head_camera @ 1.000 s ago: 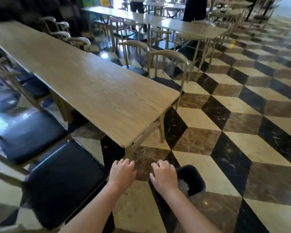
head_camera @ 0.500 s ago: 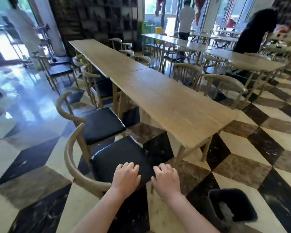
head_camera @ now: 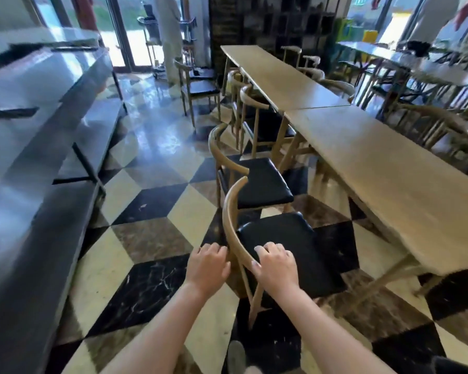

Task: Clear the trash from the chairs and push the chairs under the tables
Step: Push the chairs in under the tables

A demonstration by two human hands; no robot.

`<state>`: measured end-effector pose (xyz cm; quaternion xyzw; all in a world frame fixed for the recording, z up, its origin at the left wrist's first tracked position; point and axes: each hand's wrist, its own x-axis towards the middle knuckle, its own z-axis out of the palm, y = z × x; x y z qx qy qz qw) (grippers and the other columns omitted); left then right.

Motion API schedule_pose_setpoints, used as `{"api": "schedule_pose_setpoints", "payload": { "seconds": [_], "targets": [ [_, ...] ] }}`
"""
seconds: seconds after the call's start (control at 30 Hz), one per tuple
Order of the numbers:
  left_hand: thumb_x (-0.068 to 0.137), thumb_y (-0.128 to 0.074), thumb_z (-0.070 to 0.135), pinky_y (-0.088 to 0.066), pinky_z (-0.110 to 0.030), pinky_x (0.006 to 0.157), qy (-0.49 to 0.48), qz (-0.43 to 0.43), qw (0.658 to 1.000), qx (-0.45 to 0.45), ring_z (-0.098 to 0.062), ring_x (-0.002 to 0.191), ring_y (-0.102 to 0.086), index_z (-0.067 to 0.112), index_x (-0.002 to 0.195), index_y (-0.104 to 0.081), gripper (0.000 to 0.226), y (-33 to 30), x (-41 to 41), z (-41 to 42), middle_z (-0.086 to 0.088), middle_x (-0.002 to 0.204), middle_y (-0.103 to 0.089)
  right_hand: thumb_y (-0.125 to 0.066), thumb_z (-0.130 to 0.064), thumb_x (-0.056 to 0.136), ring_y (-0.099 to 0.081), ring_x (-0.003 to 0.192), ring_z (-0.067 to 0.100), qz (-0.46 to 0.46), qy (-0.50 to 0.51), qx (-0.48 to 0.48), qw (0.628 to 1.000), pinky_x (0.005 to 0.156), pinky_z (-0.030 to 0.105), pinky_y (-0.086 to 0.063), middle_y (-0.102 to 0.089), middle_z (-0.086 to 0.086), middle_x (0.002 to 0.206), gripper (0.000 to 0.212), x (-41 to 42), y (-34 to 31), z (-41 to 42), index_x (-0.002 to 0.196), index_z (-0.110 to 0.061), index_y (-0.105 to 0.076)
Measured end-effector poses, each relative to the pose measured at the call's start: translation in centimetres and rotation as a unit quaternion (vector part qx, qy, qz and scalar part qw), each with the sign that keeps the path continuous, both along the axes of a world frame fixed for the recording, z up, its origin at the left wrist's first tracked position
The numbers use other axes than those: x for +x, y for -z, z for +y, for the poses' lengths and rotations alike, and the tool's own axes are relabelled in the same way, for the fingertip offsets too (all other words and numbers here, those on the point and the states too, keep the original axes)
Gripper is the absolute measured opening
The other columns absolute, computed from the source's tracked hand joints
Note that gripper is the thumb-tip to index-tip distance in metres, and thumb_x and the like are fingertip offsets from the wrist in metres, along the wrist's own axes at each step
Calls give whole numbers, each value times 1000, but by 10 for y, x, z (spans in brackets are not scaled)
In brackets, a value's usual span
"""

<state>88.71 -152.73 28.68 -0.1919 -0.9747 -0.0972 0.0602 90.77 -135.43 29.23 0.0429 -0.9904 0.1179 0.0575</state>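
Note:
The nearest chair [head_camera: 289, 252] has a black seat and a curved wooden backrest, and it stands pulled out from the long wooden table [head_camera: 389, 168]. My left hand [head_camera: 208, 265] hovers palm down just left of the backrest. My right hand [head_camera: 276, 265] is just right of it, over the rear of the seat. Both hands have loosely bent fingers and hold nothing. A second chair [head_camera: 262, 182] stands right behind the first, also out from the table. I see no trash on either seat.
A long steel counter [head_camera: 38, 130] runs along the left, with a tiled aisle between it and the chairs. More chairs [head_camera: 200, 87] and tables [head_camera: 276, 74] stretch to the back. A person in white [head_camera: 168, 36] stands by the far door. A dark object [head_camera: 457, 367] is at the bottom right corner.
The view has swung left along the table's side. My hands have come from the table's end to the nearest chair's backrest. The black bin has slid away to the lower right.

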Motion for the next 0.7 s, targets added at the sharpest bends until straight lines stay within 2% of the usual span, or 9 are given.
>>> {"api": "schedule_pose_setpoints", "payload": {
  "seconds": [0.17,0.37,0.7],
  "targets": [
    [88,-52,34,-49,-37,87,-21,-14,1000,-14,-21,96,-63,18,103,-62,24,11,-51,-39,-2,103,-67,-50,-32,90,-54,93,19,-10,-29,-26,999,80,32,-43,-61,4,104,26,-60,12,-42,108,-16,-60],
    [89,-49,36,-46,-36,88,-35,-11,998,-46,-21,99,-62,19,109,-59,28,5,-159,-79,-2,107,-67,-54,-33,89,-56,91,19,9,-18,-34,999,81,33,-44,-63,5,101,21,-168,12,-80,101,-17,-60],
    [91,-49,37,-44,-38,91,-61,-13,996,-66,-23,103,-60,16,115,-58,33,-10,-303,-139,-5,113,-65,-54,-34,89,-56,95,23,1,-18,-3,1000,80,37,-46,-63,7,103,28,-324,8,-134,108,-14,-61]
  ]
}}
